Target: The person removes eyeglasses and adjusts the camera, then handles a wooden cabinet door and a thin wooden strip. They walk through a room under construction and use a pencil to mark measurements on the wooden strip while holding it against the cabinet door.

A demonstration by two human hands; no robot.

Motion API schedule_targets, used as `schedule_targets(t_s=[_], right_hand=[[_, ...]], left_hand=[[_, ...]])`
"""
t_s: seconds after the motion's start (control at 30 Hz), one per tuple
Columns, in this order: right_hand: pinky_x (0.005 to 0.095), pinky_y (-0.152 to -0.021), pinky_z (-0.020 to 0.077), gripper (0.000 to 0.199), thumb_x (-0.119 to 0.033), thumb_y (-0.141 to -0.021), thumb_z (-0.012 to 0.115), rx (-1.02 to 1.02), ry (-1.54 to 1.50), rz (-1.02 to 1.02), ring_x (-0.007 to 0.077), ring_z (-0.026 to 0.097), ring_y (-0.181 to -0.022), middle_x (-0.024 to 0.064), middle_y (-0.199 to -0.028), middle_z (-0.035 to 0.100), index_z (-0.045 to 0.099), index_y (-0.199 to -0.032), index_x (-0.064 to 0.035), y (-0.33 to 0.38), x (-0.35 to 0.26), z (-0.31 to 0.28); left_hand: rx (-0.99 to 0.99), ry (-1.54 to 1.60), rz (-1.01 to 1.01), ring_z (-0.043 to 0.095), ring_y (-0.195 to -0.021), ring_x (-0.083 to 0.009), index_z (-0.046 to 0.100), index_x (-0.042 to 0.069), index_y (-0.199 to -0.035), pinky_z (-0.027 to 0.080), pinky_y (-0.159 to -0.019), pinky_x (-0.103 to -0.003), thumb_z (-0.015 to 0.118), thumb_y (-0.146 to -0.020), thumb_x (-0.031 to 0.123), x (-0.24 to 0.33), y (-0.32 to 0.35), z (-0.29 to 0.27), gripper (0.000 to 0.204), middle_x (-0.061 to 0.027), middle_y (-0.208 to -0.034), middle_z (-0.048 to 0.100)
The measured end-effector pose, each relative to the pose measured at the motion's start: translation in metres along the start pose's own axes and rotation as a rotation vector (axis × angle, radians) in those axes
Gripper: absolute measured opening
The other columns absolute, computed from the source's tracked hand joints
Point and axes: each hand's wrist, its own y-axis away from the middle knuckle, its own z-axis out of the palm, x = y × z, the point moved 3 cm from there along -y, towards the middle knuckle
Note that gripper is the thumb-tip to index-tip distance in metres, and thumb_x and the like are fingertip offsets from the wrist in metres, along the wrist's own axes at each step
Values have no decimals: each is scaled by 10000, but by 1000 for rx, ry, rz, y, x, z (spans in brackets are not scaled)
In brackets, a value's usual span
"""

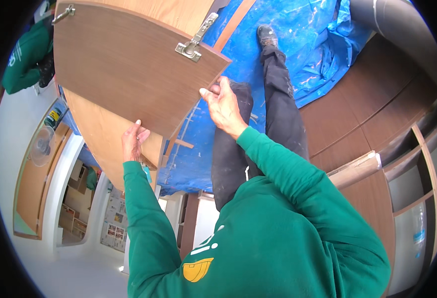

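A brown wood-grain cabinet door (129, 64) lies tilted in front of me over a lighter wooden board (97, 116). Two metal hinges are fixed to it: one hinge (195, 42) near its right corner with the arm standing out, the other hinge (64, 14) at the far left. My left hand (133, 141) grips the door's near edge, thumb on top. My right hand (222, 104) pinches the door's right edge between thumb and fingers. The fingertips under the door are hidden.
Blue plastic sheeting (298, 54) covers the floor around my legs. Brown panels (372, 99) and an open shelf frame (422, 184) stand on the right. A person in a green sleeve (27, 59) is at the upper left. A clear plastic cup-like container (43, 144) sits at left.
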Motion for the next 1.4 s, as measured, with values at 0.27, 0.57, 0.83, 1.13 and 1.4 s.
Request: schedule_targets(t_s=[0.27,0.57,0.83,1.13,1.4], right_hand=[[393,-948,541,272,-76,-1028,608,-5,3,58,284,694,-1116,224,-1206,699,408,-1192,5,-2,-7,-4],[417,-901,558,349,-155,-1012,665,-102,119,55,323,709,-1083,242,-1155,711,461,-1239,15,-7,-3,-18],[481,-995,507,480,-309,-942,727,-188,1089,-40,369,655,-1176,224,-1205,692,600,-1300,-16,26,34,-156],[576,-1033,467,1033,-438,-817,837,-69,1613,332,497,519,-1317,316,-1501,435,306,-1618,-61,65,20,-217],[593,-969,500,1038,-521,-841,781,-58,1733,386,503,586,-1196,360,-1463,438,302,-1616,-25,39,42,-214]], left_hand=[[89,-143,-80,710,-865,-287,590,-106,-1102,640,-816,-383,800,-936,400,16,4,21,572,-197,-998,668],[100,-136,-126,701,-975,-300,583,-97,-1215,617,-915,-406,764,-957,441,2,-7,14,623,-199,-1053,681],[95,-55,-151,668,-903,-261,575,-20,-1091,622,-862,-402,815,-923,410,9,1,24,520,-125,-988,649],[85,-54,-161,676,-882,-264,575,-29,-1102,627,-849,-391,807,-931,403,7,-4,21,519,-121,-968,642],[90,-28,-152,673,-972,-293,578,-34,-1137,616,-900,-411,804,-936,393,11,2,25,523,-148,-1081,626]])
